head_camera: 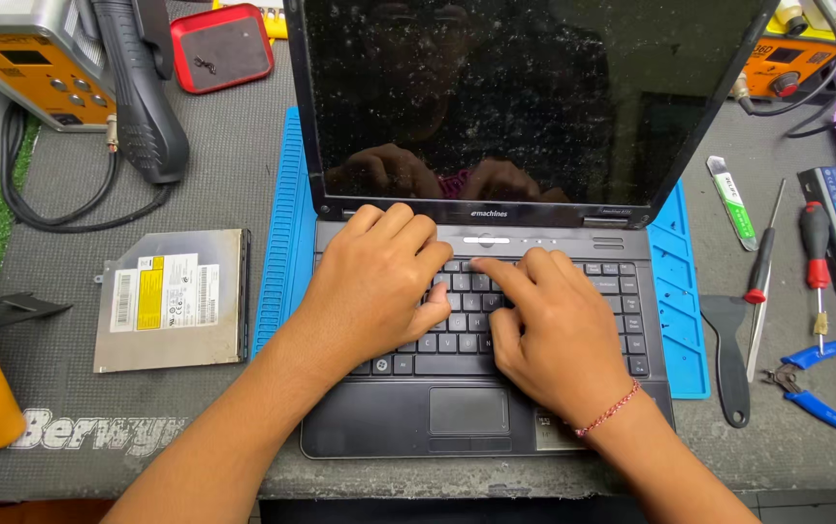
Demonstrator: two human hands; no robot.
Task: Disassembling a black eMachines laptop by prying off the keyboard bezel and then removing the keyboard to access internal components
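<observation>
With both palms down on the laptop [481,408], contact is made on the keyboard [534,320] only; nothing is gripped by either hand. Left hand [379,281]: fingers curled narrow, knuckles up, fingertips pressed at the keyboard's top-left corner just under the hinge strip [496,238]. Right hand [554,335]: loosely flat, index finger stretched forward and inward to the top key row, tip close to the left hand's fingertips. Keyboard's long axis is seen running left-right, across both forearms; the top edge lies directly ahead of the fingertips, the touchpad [468,410] behind them, between the wrists. The upper-middle rows are reached more closely by the right index; the left corner is covered by the left hand. The screen [534,97] stands open and dark beyond the knuckles. An optical drive [174,299] lies on the table [69,408] well outboard of the left wrist; screwdrivers [811,262] and blue-handled pliers [820,383] lie outboard of the right.
</observation>
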